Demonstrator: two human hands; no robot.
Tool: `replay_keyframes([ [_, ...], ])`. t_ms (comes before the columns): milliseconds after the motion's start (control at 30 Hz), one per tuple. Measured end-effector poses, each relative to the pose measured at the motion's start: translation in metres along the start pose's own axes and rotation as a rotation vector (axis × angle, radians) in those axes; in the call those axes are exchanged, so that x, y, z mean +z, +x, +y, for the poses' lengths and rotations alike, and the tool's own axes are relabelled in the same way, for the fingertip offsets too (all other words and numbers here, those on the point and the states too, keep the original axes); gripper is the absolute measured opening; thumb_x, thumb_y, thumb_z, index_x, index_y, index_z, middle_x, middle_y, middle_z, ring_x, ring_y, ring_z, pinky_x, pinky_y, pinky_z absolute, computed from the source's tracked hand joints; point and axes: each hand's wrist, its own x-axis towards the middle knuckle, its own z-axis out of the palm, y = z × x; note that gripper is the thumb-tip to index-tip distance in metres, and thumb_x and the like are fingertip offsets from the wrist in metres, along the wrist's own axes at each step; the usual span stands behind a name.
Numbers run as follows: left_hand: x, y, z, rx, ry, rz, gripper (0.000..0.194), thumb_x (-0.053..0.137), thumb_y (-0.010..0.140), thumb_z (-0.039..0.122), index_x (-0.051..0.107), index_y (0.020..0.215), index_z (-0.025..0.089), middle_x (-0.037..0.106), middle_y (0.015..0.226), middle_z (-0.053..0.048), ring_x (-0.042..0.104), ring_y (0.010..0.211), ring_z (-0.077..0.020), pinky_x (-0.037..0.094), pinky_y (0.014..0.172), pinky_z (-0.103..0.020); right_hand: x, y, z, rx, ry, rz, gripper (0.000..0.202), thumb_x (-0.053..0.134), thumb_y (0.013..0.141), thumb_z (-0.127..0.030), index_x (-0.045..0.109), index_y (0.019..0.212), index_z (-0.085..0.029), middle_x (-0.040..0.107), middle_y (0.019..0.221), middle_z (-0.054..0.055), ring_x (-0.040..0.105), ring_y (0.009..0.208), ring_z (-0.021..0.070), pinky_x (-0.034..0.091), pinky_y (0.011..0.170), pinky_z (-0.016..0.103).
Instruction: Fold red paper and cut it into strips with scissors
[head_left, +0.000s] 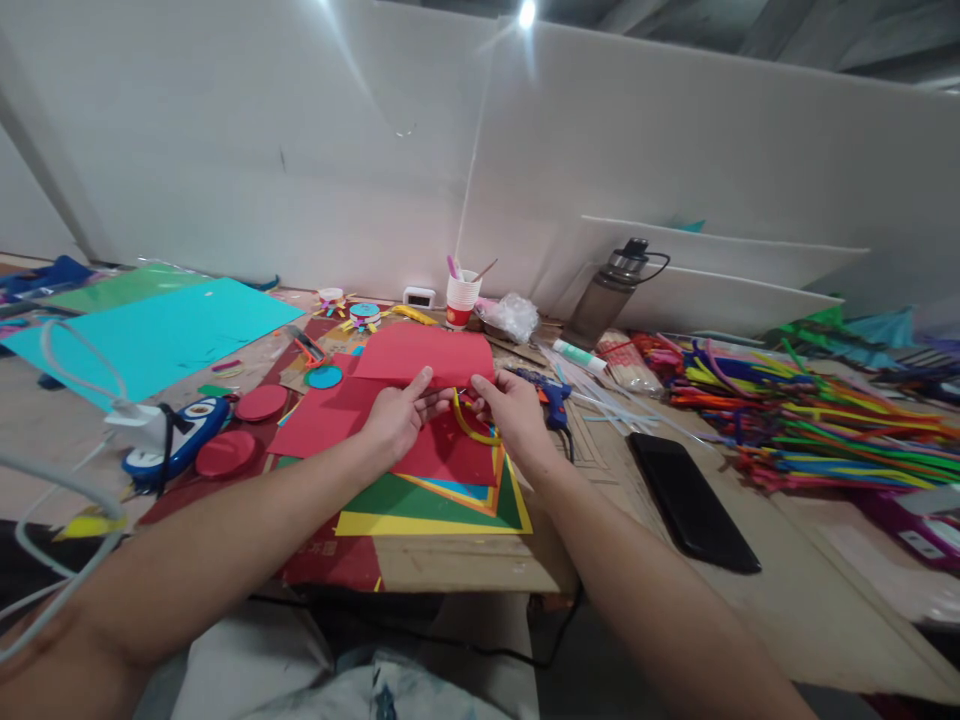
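Both my hands hold a red paper sheet (427, 350) that curves up above the stack, at its near edge. My left hand (401, 412) has its thumb on top of the sheet and its fingers beneath. On the right side my right hand (510, 405) pinches the sheet's near right corner. Yellow-handled scissors (474, 430) hang at the fingers of my right hand; their blades are hidden. Below lie more red sheets (322, 415) over green paper (412, 507) and yellow paper (367, 524).
A blue glue gun (555, 402) and a black phone (694, 500) lie to the right, before colourful pipe cleaners (817, 420). A paper cup (463, 298) and a bottle (600, 305) stand behind. Red discs (227, 453) and a power strip (176, 440) are at left.
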Motion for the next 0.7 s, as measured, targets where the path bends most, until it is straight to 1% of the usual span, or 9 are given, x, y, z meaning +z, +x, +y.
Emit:
replay_keyframes([
  [100,0.001,-0.0007,0.0004,0.011,-0.001,0.008,0.012,0.069,0.081,0.017,0.063,0.075,0.01,0.071,0.066,-0.01,0.071,0.063,-0.0167,0.057,0.06,-0.023,0.0004,0.0003,-0.0009,0.02,0.029,0.009,0.025,0.071,0.066,-0.039,0.058,0.069,-0.017,0.062,0.061,-0.001,0.049,0.046,0.0075,0.041,0.043,0.02],
  [333,0.0029,-0.0031,0.0006,0.02,-0.004,0.009,0.01,0.067,0.083,0.016,0.063,0.076,0.01,0.072,0.067,-0.009,0.071,0.063,-0.0164,0.057,0.058,-0.021,0.0004,0.0014,0.0003,0.018,0.016,0.017,0.026,0.069,0.067,-0.04,0.059,0.068,-0.017,0.061,0.059,-0.002,0.049,0.045,0.007,0.04,0.042,0.019],
  [467,0.0018,-0.0028,0.0001,0.024,-0.022,-0.006,0.01,0.071,0.08,0.018,0.064,0.077,0.01,0.072,0.069,-0.01,0.071,0.063,-0.0167,0.057,0.059,-0.022,0.0004,0.0018,0.001,0.004,0.015,0.017,0.024,0.068,0.068,-0.039,0.058,0.067,-0.017,0.06,0.057,-0.002,0.049,0.045,0.0072,0.04,0.042,0.019],
  [567,0.001,-0.0017,-0.0006,0.017,-0.028,-0.012,0.01,0.068,0.082,0.017,0.065,0.078,0.009,0.072,0.07,-0.01,0.071,0.063,-0.0169,0.058,0.059,-0.023,0.0002,0.0022,0.0008,-0.001,0.008,0.016,0.023,0.066,0.069,-0.038,0.058,0.068,-0.017,0.06,0.058,-0.002,0.049,0.045,0.0074,0.041,0.042,0.019],
  [700,0.0008,-0.0008,-0.0026,0.0,-0.032,-0.046,0.011,0.069,0.081,0.017,0.067,0.078,0.007,0.073,0.074,-0.013,0.072,0.068,-0.0179,0.059,0.064,-0.025,-0.0004,0.0016,0.0,-0.03,-0.025,0.019,0.022,0.065,0.07,-0.038,0.059,0.07,-0.017,0.06,0.058,-0.002,0.05,0.046,0.0081,0.042,0.044,0.02],
])
